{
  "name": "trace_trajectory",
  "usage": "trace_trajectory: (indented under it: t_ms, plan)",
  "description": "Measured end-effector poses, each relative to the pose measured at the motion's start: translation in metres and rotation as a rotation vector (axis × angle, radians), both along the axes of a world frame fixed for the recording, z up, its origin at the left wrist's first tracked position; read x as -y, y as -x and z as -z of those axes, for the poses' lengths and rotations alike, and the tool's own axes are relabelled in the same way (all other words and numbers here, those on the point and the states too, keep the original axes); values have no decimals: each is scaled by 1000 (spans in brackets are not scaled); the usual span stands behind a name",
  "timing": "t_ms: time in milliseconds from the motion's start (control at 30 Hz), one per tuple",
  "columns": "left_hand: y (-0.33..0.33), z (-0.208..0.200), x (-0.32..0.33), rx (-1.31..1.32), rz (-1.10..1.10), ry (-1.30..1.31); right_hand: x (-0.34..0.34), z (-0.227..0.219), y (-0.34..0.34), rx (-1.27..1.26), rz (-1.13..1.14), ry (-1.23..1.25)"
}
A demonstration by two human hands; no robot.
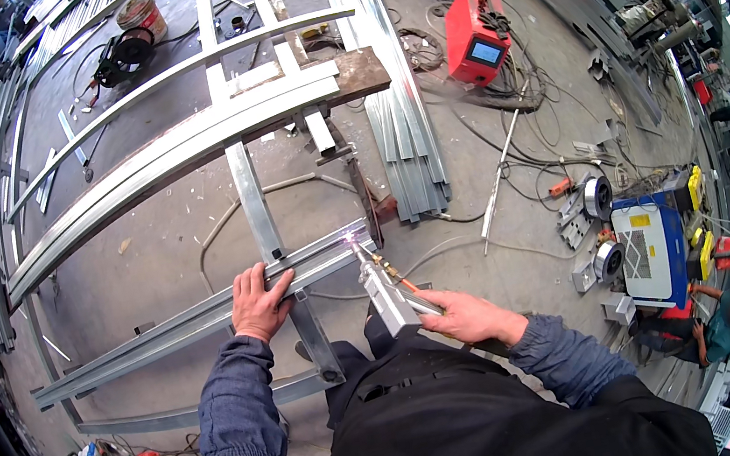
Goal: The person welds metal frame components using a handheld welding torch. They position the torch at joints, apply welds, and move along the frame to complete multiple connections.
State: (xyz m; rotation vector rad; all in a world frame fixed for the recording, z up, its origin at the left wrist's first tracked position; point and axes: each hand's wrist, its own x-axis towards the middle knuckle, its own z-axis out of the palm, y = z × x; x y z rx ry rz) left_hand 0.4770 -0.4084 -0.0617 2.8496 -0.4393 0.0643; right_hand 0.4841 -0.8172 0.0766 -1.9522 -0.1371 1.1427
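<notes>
My left hand [257, 303] lies flat on a long galvanised steel bar [164, 333] of a metal frame, pressing it down near a joint with an upright bar [253, 197]. My right hand [468, 314] grips a grey welding torch [386, 293]. The torch's thin nozzle points at the right end of the long bar, where a small bright glow [350, 233] shows. A hose runs back from the torch under my right wrist.
A stack of steel strips [402, 128] lies on the concrete floor beyond the frame. A red welding machine [476, 34] stands at the upper right, a blue and white machine [651, 249] at the right with cables and wire spools. A seated person [723, 321] is at the far right.
</notes>
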Motion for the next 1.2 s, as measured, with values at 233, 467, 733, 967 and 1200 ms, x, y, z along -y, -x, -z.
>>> trace_trajectory:
  t_ms: [233, 467, 733, 967, 1200]
  plan:
    - [1, 0, 1, -8, 6, -20, -4, -14, 2, -47, 0, 42]
    - [8, 4, -7, -3, 0, 12, 16, -30, 46, -29, 137, -162]
    - [11, -20, 9, -31, 46, 105, 47, -99, 72, 11, 550, -522]
    - [70, -99, 87, -272, 280, 681, 0, -97, 64, 398, 439, -736]
    - [96, -177, 201, -1186, 526, 1040, -45, -143, 79, 477, 296, -828]
